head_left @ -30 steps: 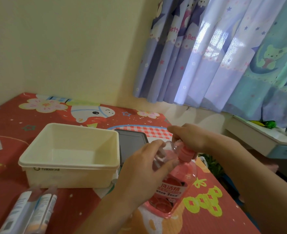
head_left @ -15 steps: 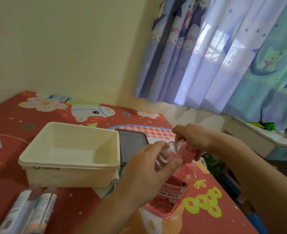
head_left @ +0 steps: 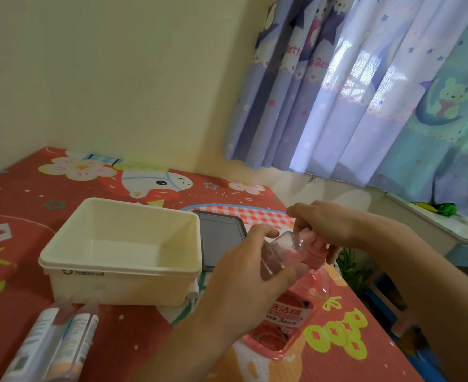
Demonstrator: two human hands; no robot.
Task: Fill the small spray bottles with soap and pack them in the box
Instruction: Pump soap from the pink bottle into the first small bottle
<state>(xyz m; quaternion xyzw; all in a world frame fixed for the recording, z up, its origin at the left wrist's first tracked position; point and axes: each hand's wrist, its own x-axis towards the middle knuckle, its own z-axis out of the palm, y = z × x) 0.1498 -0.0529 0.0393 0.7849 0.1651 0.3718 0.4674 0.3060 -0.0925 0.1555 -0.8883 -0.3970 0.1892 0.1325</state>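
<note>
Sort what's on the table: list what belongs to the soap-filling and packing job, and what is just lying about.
Part of the job:
- pink soap bottle, right hand on its pump
- small clear bottle held in left hand
- cream box
- spray bottles lying in front of it

Lying about:
- dark tablet

Pretty soft daylight here, coming through the curtain (head_left: 365, 86) at about 1 o'clock, with bright patches glowing through the fabric. The wall (head_left: 117, 78) looks evenly lit and a bit yellowish. No harsh shadows on the tabletop. The spray bottles (head_left: 53, 346) at 7 o'clock are smeared and blurry (edges bend too, wide-angle lens). Overall slightly hazy, not crisp.
</note>
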